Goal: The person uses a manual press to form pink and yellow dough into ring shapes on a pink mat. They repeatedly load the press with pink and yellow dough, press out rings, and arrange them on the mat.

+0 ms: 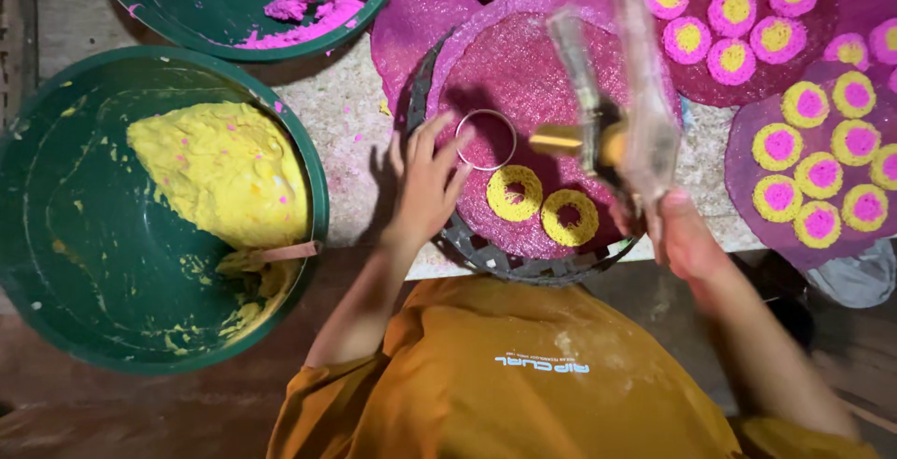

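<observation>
Magenta mat [523, 66] (on woven tray [486, 255]); left hand [425, 183] fingers spread on metal ring [486, 139]; right hand [687, 235] gripping blurred tool [612, 113]

One head-worn camera looks steeply down, close over the woven tray [486, 255]

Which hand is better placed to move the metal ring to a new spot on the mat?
Left. The left hand already has its fingertips on the ring, which lies flat on the pink mat. The right hand is busy gripping a blurred tool above the mat.
</observation>
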